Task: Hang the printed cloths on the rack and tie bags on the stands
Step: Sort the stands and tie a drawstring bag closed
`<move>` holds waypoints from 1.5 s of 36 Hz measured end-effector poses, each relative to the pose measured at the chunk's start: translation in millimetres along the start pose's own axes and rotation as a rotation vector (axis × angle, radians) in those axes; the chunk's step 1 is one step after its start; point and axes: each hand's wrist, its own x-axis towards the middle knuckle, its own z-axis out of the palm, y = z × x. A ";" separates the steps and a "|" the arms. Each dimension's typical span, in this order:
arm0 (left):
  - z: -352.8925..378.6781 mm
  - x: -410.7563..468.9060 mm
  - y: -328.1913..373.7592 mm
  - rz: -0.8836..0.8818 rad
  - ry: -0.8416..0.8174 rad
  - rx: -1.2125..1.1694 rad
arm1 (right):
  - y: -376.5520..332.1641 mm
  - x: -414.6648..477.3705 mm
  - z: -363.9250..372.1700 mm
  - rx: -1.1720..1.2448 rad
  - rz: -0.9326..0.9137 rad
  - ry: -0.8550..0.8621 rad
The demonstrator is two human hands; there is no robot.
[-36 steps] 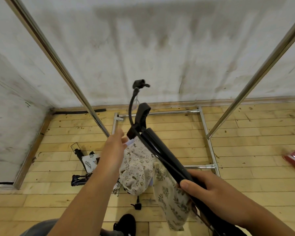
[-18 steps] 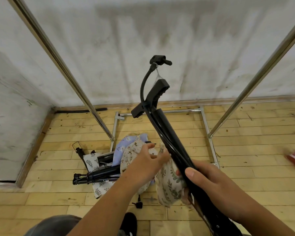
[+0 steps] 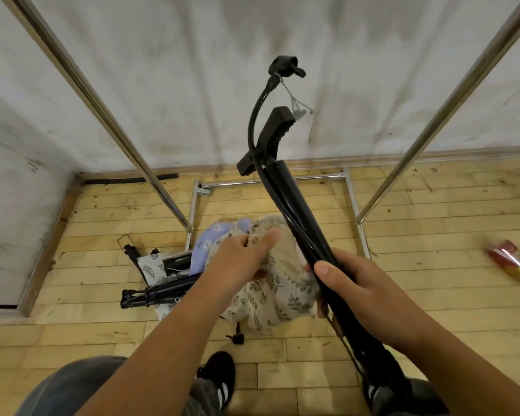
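- Leaf-printed cloth bag (image 3: 278,291) hangs between the two grips. Its bunched mouth is up in the left hand and its body sags against the shaft just left of the right hand's hold.
- Well to the left of the left grip, the folded stands (image 3: 159,291) lie on the floor, with a blue printed cloth (image 3: 206,241) nearer that hand. Neither belongs to this tie, so I would leave them alone.
- The left hand (image 3: 240,262) has its fingers and thumb curled on the bag's top edge, pinching a bunch of fabric. No cord or handle shows, so it is probably best to feel one out of that bunch before wrapping.
- The black stand (image 3: 297,211) slants up and away from the right grip, with its gooseneck clamp (image 3: 284,66) at the top. The bare shaft just above that grip looks the best place for the knot, pulled snug so the bag cannot slide.
- The right hand (image 3: 364,292) is wrapped round the shaft, thumb on top, and seems to trap a fold of the bag against it. It should hold the shaft steady and release that fold if it stops the cloth from coming round.
- Beyond the right grip stands the rack upright (image 3: 451,94). The stand's top should be kept from swinging into it.
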 end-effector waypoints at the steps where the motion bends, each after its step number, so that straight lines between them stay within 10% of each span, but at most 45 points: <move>1: 0.2 -1.3 -0.6 0.019 0.024 0.055 | 1.5 -0.8 -0.9 -0.014 0.003 0.009; 22: -32.4 3.6 14.5 0.161 0.448 -0.071 | 12.3 -10.9 -19.2 -0.039 0.082 -0.010; 36: -53.2 -15.8 24.2 0.313 0.384 0.494 | 12.5 -26.5 -25.3 0.112 0.110 -0.204; 54: -51.9 -10.8 20.6 0.292 0.313 0.252 | 9.1 -18.7 -15.0 -0.007 0.083 -0.235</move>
